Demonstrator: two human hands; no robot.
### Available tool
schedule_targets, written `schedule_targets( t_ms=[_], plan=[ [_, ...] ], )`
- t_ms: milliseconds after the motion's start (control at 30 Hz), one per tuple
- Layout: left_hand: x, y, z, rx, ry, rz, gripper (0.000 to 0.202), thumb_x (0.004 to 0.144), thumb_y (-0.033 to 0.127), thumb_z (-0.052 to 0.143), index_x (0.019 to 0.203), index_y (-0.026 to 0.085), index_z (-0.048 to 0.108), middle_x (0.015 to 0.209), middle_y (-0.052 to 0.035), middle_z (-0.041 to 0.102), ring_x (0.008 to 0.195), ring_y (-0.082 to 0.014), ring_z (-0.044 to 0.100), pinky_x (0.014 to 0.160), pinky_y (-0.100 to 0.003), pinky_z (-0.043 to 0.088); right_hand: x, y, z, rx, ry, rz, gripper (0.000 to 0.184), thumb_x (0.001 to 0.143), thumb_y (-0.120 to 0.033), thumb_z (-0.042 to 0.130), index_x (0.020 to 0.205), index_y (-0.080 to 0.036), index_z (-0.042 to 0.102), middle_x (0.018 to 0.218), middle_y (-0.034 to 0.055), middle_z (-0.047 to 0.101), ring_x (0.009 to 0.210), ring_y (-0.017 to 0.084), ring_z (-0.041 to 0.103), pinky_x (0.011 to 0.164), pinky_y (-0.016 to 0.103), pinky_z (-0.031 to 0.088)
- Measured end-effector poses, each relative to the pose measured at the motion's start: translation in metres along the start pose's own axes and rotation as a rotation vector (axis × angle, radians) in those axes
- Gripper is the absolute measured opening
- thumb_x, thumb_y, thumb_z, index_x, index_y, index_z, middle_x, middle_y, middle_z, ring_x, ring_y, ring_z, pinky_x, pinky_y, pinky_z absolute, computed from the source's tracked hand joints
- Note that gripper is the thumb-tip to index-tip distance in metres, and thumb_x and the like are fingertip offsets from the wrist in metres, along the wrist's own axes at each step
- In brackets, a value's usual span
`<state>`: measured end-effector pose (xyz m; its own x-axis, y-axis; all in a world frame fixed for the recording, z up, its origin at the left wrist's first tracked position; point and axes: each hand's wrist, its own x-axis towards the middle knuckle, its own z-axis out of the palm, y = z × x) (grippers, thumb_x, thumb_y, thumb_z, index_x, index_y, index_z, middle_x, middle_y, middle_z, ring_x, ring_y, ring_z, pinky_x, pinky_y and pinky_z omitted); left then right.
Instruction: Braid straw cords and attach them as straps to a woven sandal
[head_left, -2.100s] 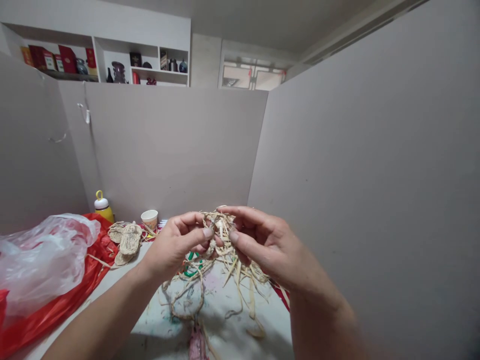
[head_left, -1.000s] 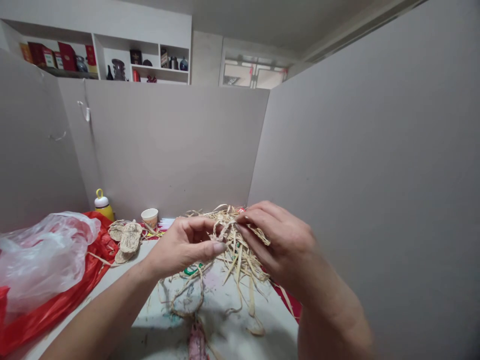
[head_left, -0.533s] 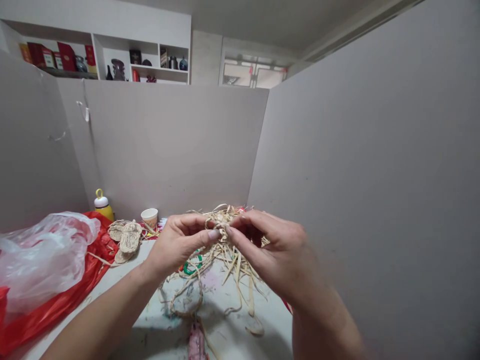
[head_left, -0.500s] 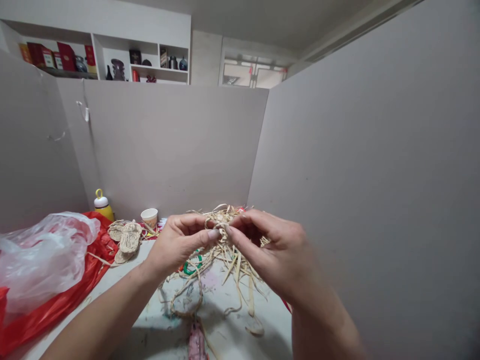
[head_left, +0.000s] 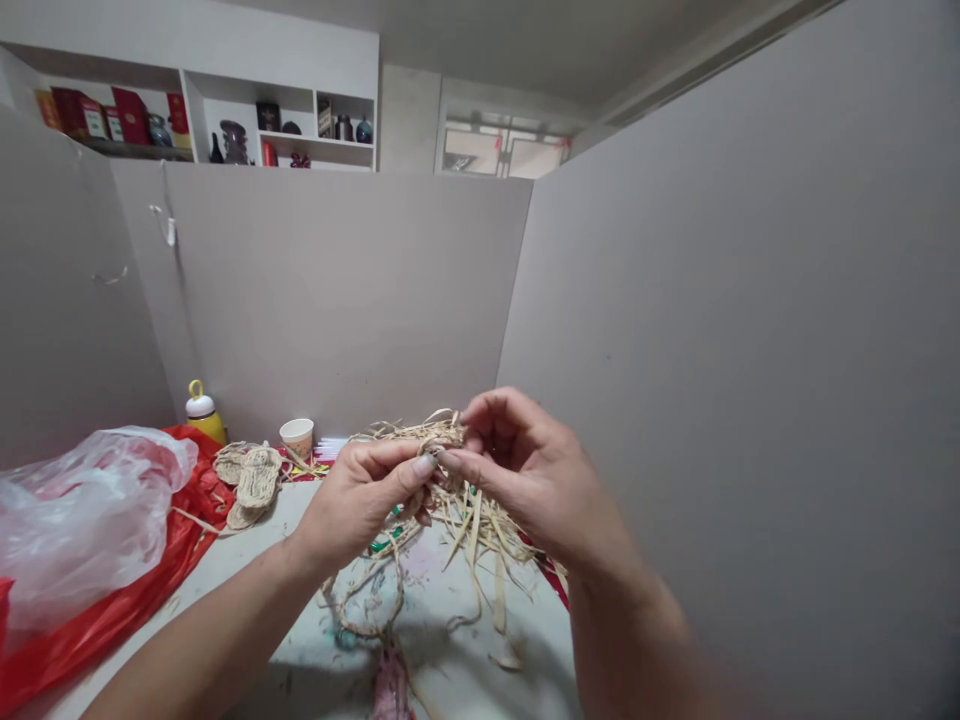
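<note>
Left hand (head_left: 360, 500) and right hand (head_left: 532, 480) have crept up a touch. Both grips are still pinching the straw (head_left: 439, 435) between them, so the twisting looks ongoing.

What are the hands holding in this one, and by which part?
Both hold the straw bundle: the left hand and the right hand grip its twisted upper end between thumb and fingertips, while the loose strands hang below.

Tan straw (head_left: 465, 510) (red bag (head_left: 150, 570), yellow bottle (head_left: 206, 422))
</note>
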<state>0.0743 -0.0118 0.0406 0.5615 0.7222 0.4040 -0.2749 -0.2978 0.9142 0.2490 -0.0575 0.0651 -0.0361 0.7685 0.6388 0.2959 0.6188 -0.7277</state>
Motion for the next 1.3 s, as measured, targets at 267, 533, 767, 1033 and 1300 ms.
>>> schedule_targets(
  t_ms=[267, 533, 767, 1033, 1300],
  plan=[
    [-0.001, 0.001, 0.008, 0.022, 0.108, 0.065, 0.024, 0.081, 0.034, 0.070, 0.097, 0.017, 0.066, 0.065, 0.0015, 0.061, 0.054, -0.0080, 0.050, 0.053, -0.021, 0.043, 0.001, -0.004, -0.007, -0.179, -0.235, 0.042, 0.022, 0.091, -0.033, 0.057, 0.076, -0.018, 0.062, 0.066, -0.0015, 0.053, 0.060, 0.012, 0.045, 0.055, 0.026, 0.035],
    [-0.002, 0.005, 0.002, -0.072, -0.027, 0.048, 0.027, 0.079, 0.023, 0.074, 0.097, 0.018, 0.055, 0.077, 0.0017, 0.062, 0.068, -0.0075, 0.054, 0.063, -0.020, 0.044, 0.004, 0.000, -0.005, 0.169, -0.326, 0.102, 0.026, 0.086, -0.042, 0.063, 0.077, -0.020, 0.052, 0.070, -0.0026, 0.047, 0.063, 0.012, 0.041, 0.057, 0.026, 0.034],
    [-0.004, 0.007, 0.005, 0.089, 0.019, 0.092, 0.018, 0.077, 0.018, 0.074, 0.089, 0.017, 0.060, 0.076, 0.0023, 0.059, 0.070, -0.0074, 0.052, 0.063, -0.018, 0.044, 0.007, 0.004, -0.001, 0.136, -0.329, 0.101, 0.022, 0.084, -0.035, 0.066, 0.073, -0.019, 0.057, 0.072, -0.0013, 0.051, 0.066, 0.012, 0.046, 0.060, 0.027, 0.038],
    [0.002, 0.012, -0.018, 0.160, -0.142, -0.095, 0.023, 0.080, 0.034, 0.071, 0.091, 0.015, 0.071, 0.075, -0.0023, 0.064, 0.062, -0.0098, 0.059, 0.060, -0.024, 0.049, 0.005, 0.004, -0.024, 0.186, -0.181, 0.104, 0.024, 0.081, -0.038, 0.071, 0.072, -0.018, 0.060, 0.065, -0.0032, 0.051, 0.058, 0.009, 0.043, 0.053, 0.023, 0.035],
    [0.000, 0.009, -0.008, 0.300, -0.124, -0.013, 0.020, 0.080, 0.034, 0.070, 0.083, 0.015, 0.074, 0.066, 0.0002, 0.055, 0.055, -0.0076, 0.043, 0.049, -0.021, 0.035, 0.000, 0.002, -0.036, 0.129, -0.220, 0.110, 0.025, 0.083, -0.038, 0.069, 0.072, -0.017, 0.060, 0.062, -0.0035, 0.049, 0.054, 0.008, 0.039, 0.047, 0.022, 0.031]
  ],
)
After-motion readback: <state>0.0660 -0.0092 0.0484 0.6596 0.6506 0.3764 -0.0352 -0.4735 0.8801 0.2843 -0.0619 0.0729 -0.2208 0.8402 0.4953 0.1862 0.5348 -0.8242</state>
